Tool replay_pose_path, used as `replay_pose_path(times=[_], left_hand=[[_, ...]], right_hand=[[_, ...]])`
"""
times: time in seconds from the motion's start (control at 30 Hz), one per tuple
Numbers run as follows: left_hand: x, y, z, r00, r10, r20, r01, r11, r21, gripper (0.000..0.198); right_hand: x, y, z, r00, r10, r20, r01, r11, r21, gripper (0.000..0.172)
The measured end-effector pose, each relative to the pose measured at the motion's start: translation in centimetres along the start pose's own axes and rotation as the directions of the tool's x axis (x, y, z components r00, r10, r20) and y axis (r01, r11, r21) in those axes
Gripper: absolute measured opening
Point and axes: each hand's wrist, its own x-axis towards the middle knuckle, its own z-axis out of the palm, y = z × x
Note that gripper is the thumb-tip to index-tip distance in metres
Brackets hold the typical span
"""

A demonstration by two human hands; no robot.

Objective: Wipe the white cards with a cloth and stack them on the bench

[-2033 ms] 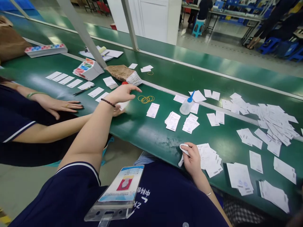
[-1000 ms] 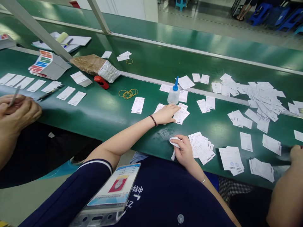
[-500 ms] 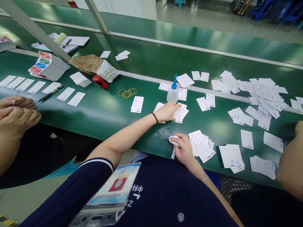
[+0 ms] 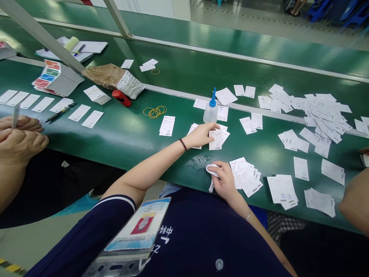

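Observation:
My left hand reaches over the green bench and pinches a small white printed card by its left edge. Under and behind that card lie other cards of the same kind. A squeeze bottle with a blue nozzle stands upright just beyond my fingers. Near the bench's front edge, my right hand is closed around a folded white cloth. Right beside this hand a fanned pile of cards rests on the bench. A faint smudge marks the surface between my hands.
Loose cards are heaped at the right. Rubber bands, a red stamp-like object and a brown-wrapped package lie left of centre. A co-worker's hands hold a card at the far left; another person's arm is at the right.
My left hand has drawn slightly left and now pinches a card that shows apart from the others. My right hand stays with the cloth. The left co-worker's card has tilted upright.

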Motion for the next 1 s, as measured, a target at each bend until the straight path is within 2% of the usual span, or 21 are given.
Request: replay_pose_path(times=[0.07, 0.2, 0.4, 0.47, 0.57, 0.63, 0.7, 0.8, 1.0], left_hand=[[-0.2, 0.1, -0.3, 0.999, -0.037, -0.019, 0.035, 0.996, -0.083, 0.04], [-1.6, 0.2, -1.3, 0.993, -0.058, -0.105, 0.02, 0.941, -0.338, 0.028], [-6.1, -0.6, -3.0, 0.958, -0.197, -0.208, 0.034, 0.798, -0.601, 0.025], [-7.6, -1.0, -3.1, 0.957, -0.171, -0.234, -0.006, 0.795, -0.606, 0.019], [-9.5, -1.6, -2.9, 0.961, 0.032, -0.274, -0.17, 0.852, -0.496, 0.01], [-10.3, -1.8, -2.8, 0.945, 0.169, -0.281, -0.273, 0.88, -0.389, 0.013], [-10.7, -2.1, -2.7, 0.927, 0.234, -0.292, -0.325, 0.891, -0.317, 0.017], [-11.0, -2.4, -2.6, 0.919, 0.228, -0.323, -0.329, 0.893, -0.307, 0.018], [-11.3, -3.1, -2.5, 0.957, 0.111, -0.269, -0.204, 0.915, -0.348, 0.014]], right_hand=[[0.0, 0.0, 0.0, 1.0, 0.004, 0.001, -0.004, 1.0, 0.0, 0.031], [0.0, 0.0, 0.0, 1.0, 0.001, 0.0, -0.001, 1.0, 0.012, 0.03], [0.2, -0.2, -0.1, 1.0, -0.026, -0.015, 0.027, 0.999, 0.018, 0.03], [0.2, -0.3, -0.1, 0.999, -0.033, -0.01, 0.034, 0.999, 0.011, 0.03], [0.2, -0.2, -0.2, 1.0, -0.024, 0.0, 0.024, 1.0, -0.006, 0.029], [0.2, -0.2, -0.2, 1.0, -0.029, 0.006, 0.029, 1.0, -0.01, 0.029], [0.2, -0.1, -0.2, 0.999, -0.037, 0.013, 0.037, 0.999, -0.015, 0.029], [0.2, 0.0, -0.2, 0.999, -0.038, 0.02, 0.039, 0.999, -0.032, 0.03], [0.0, 0.0, -0.2, 0.999, -0.019, 0.03, 0.02, 0.999, -0.04, 0.031]])
